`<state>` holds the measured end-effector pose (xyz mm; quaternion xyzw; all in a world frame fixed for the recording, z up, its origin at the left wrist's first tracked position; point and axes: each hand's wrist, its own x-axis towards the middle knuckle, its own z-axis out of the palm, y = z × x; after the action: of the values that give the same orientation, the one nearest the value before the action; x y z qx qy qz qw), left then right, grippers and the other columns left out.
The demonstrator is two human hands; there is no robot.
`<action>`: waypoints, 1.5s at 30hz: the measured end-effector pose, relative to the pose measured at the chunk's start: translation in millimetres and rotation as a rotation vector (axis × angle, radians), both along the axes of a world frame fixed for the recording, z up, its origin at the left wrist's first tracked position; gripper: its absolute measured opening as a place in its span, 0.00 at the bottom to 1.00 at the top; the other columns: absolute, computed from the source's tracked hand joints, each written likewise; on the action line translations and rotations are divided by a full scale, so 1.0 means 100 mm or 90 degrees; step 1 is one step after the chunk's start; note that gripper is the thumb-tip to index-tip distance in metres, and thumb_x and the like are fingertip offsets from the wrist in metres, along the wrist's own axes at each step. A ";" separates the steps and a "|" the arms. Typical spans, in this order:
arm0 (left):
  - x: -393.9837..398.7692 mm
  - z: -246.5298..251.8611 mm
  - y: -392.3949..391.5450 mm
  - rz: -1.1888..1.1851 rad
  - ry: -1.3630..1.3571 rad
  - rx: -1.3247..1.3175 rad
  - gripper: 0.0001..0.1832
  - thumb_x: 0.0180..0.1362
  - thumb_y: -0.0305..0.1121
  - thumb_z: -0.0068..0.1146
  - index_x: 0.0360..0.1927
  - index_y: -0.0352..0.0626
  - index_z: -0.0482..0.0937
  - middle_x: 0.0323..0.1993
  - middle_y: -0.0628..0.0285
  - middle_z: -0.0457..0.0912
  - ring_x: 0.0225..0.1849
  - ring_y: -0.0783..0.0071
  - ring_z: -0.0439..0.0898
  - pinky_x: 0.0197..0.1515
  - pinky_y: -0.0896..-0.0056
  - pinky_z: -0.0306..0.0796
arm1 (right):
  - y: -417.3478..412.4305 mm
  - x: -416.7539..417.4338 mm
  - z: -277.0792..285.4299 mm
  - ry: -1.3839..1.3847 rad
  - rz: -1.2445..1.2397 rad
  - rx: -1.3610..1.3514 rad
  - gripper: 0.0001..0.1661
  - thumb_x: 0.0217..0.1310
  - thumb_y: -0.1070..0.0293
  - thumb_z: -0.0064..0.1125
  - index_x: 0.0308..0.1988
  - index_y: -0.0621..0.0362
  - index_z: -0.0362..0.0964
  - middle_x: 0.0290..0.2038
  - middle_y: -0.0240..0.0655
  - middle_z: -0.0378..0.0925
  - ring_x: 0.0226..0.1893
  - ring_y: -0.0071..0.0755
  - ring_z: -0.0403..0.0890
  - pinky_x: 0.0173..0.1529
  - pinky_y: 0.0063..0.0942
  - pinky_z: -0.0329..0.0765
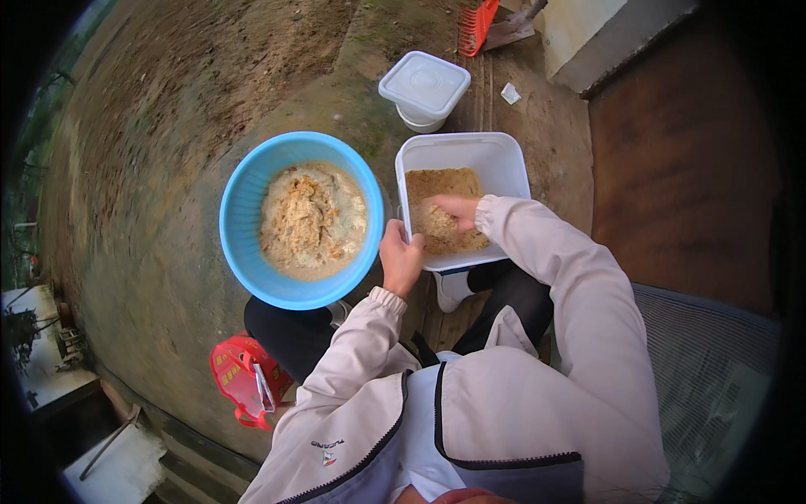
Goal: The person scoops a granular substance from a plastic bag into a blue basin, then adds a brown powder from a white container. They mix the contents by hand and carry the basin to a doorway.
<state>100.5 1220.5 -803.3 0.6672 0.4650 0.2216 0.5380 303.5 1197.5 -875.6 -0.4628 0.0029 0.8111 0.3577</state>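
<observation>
My left hand [403, 255] grips the left rim of a square white plastic bucket [513, 157], thumb and fingers around the edge. Inside it lies brown, crumbly meal [441, 183]. My right hand [454, 211] reaches down into this bucket, its fingers in a paler, clumped part of the meal; whether they close on any of it cannot be told. Just left of the bucket stands a round blue plastic basin [236, 217]. It holds a wet, pale mash [308, 220] with yellowish lumps heaped in cloudy liquid.
Beyond the bucket stands a white container with a square lid [425, 80]. An orange-red rake head [476, 28] and a scrap of white packaging [510, 93] lie farther off. A red printed bag [242, 378] is beside my left leg. A brown panel [680, 189] borders the right side.
</observation>
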 end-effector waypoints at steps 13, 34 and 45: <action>0.23 -0.04 -0.14 0.084 0.009 0.043 0.13 0.51 0.32 0.61 0.34 0.35 0.72 0.25 0.48 0.78 0.29 0.50 0.79 0.36 0.53 0.72 | 0.33 0.08 1.43 -0.095 -0.032 0.055 0.15 0.71 0.60 0.48 0.37 0.57 0.76 0.34 0.34 0.84 0.32 0.30 0.86 0.40 0.31 0.86; 0.20 -0.01 -0.12 0.092 0.006 0.022 0.14 0.51 0.33 0.62 0.36 0.35 0.73 0.28 0.45 0.80 0.32 0.47 0.81 0.39 0.52 0.73 | 1.13 -0.48 1.98 -0.544 0.186 0.403 0.15 0.68 0.60 0.61 0.41 0.61 0.81 0.35 0.32 0.83 0.35 0.23 0.83 0.41 0.22 0.80; 0.60 -0.14 0.07 0.068 0.002 0.068 0.10 0.51 0.30 0.58 0.32 0.35 0.72 0.22 0.55 0.76 0.26 0.66 0.76 0.33 0.61 0.72 | -0.02 1.19 1.08 -0.953 0.126 0.336 0.10 0.56 0.67 0.61 0.34 0.61 0.84 0.27 0.40 0.85 0.29 0.34 0.85 0.37 0.33 0.80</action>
<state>161.0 1227.3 -817.2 0.6696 0.4884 0.2732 0.4884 422.6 1195.1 -767.8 -0.7826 -0.4709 0.2870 0.2888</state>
